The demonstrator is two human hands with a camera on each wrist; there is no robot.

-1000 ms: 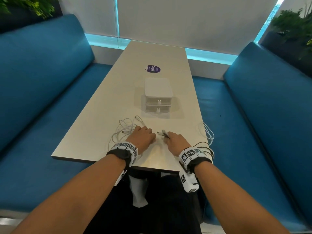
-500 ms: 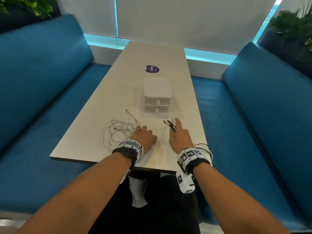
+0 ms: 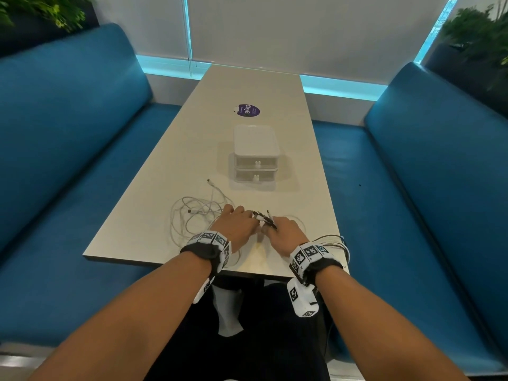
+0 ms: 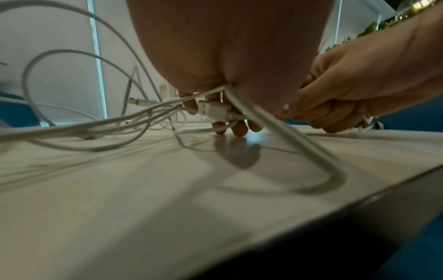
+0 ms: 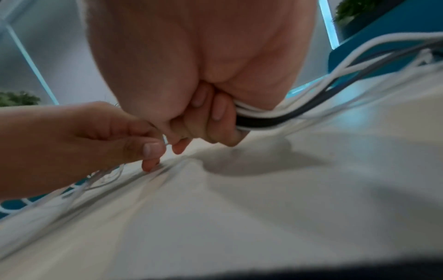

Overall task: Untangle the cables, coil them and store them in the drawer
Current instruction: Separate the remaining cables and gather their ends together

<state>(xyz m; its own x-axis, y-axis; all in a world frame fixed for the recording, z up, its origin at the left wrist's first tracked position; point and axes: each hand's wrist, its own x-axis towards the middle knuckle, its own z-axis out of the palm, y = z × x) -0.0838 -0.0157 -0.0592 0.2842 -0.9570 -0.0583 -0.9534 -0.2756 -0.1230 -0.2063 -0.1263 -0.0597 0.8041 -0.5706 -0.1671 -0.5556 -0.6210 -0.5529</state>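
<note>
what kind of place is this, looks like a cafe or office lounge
Likely a booth in a cafe or office lounge: blue padded benches flank a long pale table, with potted plants behind the seats and a blind-covered window.

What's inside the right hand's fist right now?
The right hand grips a bundle of white and dark grey cables that trails off toward the table edge. The fingers hide how the strands cross inside.

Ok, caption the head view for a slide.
Both hands, left hand and right hand, work tangled cables before a closed drawer unit.
</note>
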